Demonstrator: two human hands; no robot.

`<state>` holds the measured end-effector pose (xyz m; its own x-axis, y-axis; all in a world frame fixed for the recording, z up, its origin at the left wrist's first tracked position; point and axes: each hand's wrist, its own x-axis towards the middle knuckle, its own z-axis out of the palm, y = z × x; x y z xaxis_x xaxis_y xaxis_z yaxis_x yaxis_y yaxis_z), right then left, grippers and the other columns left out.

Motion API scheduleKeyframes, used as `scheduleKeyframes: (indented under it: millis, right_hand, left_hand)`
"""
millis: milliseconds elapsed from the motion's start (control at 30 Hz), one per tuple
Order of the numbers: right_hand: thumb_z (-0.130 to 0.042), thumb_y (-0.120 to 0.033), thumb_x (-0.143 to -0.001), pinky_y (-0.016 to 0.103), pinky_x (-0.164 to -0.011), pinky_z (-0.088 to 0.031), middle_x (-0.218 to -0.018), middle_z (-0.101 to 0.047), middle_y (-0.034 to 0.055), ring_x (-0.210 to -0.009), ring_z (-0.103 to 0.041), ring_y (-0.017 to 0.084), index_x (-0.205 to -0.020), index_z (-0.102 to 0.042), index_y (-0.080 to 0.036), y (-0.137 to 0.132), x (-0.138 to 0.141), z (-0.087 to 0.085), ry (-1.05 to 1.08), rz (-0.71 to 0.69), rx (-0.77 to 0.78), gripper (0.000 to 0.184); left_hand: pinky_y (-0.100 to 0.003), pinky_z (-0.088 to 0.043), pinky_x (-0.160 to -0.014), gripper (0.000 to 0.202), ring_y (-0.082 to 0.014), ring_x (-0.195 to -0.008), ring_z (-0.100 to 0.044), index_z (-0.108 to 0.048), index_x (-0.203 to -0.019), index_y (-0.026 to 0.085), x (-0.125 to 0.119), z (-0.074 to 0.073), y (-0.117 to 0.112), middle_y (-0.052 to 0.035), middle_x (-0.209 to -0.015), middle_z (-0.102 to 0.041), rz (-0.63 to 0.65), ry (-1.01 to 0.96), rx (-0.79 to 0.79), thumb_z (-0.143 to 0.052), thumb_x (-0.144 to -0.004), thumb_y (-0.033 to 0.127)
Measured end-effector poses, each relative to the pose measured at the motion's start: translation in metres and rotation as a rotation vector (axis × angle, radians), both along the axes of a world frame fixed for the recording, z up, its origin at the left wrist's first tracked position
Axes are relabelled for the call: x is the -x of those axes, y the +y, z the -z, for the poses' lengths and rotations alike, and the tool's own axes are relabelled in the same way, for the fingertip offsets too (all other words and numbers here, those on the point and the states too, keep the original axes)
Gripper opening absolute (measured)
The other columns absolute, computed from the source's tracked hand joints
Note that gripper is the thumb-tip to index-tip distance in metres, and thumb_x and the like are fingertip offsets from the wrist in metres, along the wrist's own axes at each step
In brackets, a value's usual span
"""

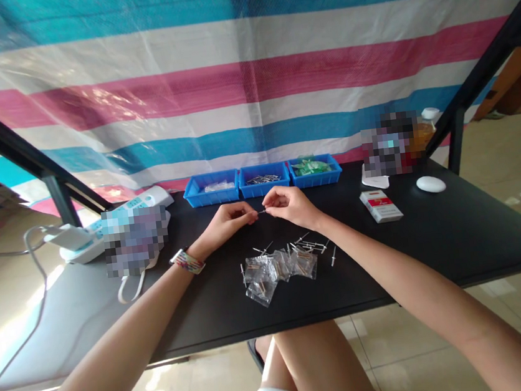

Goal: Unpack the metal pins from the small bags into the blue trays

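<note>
In front of the blue trays [262, 180], the left hand [230, 219] and right hand [290, 204] each pinch an end of a thin pin [261, 211], probably to hold it steady. Little bags [278, 269] lie further from the trays, easy to reach.

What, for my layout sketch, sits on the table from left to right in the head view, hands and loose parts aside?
White telephone → left blue tray → middle blue tray → right blue tray → red and white box → white oval object.
</note>
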<state>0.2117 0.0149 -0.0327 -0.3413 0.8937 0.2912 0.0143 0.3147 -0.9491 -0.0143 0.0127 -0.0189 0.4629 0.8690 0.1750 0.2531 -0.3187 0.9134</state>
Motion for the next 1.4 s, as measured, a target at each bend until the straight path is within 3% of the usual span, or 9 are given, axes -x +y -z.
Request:
scheduleKeyframes:
  millis: [267,500,633,867,1133,1400]
  right_hand:
    - [-0.080,-0.042,-0.079,0.024,-0.050,-0.056,-0.070,-0.067,0.0000,-0.055,-0.065,0.013,-0.081,-0.066,-0.017,0.0008,0.0013,0.0042,0.042,-0.050,0.183,0.029]
    - [-0.084,-0.046,-0.077,0.025,-0.053,-0.060,-0.074,-0.072,0.0028,-0.059,-0.068,0.014,-0.084,-0.069,-0.016,-0.0016,0.0030,0.0023,0.071,-0.068,0.196,0.035]
    - [-0.086,-0.041,-0.073,0.027,-0.055,-0.061,-0.074,-0.072,0.0026,-0.061,-0.069,0.014,-0.083,-0.068,-0.016,-0.0012,0.0025,0.0026,0.088,-0.058,0.204,0.032]
    - [-0.085,-0.033,-0.071,0.027,-0.059,-0.059,-0.071,-0.069,0.0001,-0.066,-0.070,0.016,-0.080,-0.066,-0.018,-0.0015,0.0036,0.0029,0.070,-0.016,0.138,0.026]
    - [-0.084,-0.035,-0.072,0.025,-0.052,-0.058,-0.071,-0.064,-0.0024,-0.058,-0.065,0.013,-0.082,-0.064,-0.018,-0.0026,0.0022,0.0021,0.102,-0.028,0.163,0.028]
    - [-0.088,-0.035,-0.069,0.027,-0.055,-0.062,-0.068,-0.066,-0.0026,-0.056,-0.066,0.013,-0.077,-0.063,-0.018,-0.0017,0.0033,-0.0016,0.172,0.022,0.201,0.031]
  left_hand:
    - [-0.025,-0.047,-0.059,0.031,-0.0144,-0.064,-0.060,-0.074,-0.079,0.017,0.0008,0.0023,0.0009,-0.0034,-0.073,-0.069,-0.051,-0.072,0.028,-0.084,-0.078,0.046]
    - [-0.026,-0.046,-0.060,0.033,-0.0140,-0.064,-0.059,-0.071,-0.078,0.017,0.0007,0.0058,0.0004,-0.0031,-0.074,-0.069,-0.069,-0.109,0.048,-0.087,-0.077,0.046]
    - [-0.026,-0.046,-0.061,0.032,-0.0143,-0.065,-0.059,-0.071,-0.078,0.017,0.0020,0.0083,0.0023,-0.0033,-0.074,-0.069,-0.075,-0.115,0.040,-0.087,-0.077,0.045]
    - [-0.026,-0.048,-0.059,0.034,-0.0170,-0.067,-0.062,-0.074,-0.079,0.018,0.0057,0.0077,0.0048,-0.0054,-0.075,-0.070,-0.021,-0.072,0.070,-0.072,-0.090,0.050]
    - [-0.025,-0.048,-0.057,0.024,-0.0161,-0.067,-0.062,-0.074,-0.082,0.018,0.0048,0.0089,0.0054,-0.0039,-0.075,-0.069,-0.033,-0.087,0.072,-0.081,-0.081,0.040]
    - [-0.024,-0.048,-0.056,0.023,-0.0149,-0.065,-0.062,-0.069,-0.085,0.018,0.0029,0.0079,0.0042,-0.0025,-0.074,-0.067,-0.033,-0.159,0.101,-0.079,-0.081,0.037]
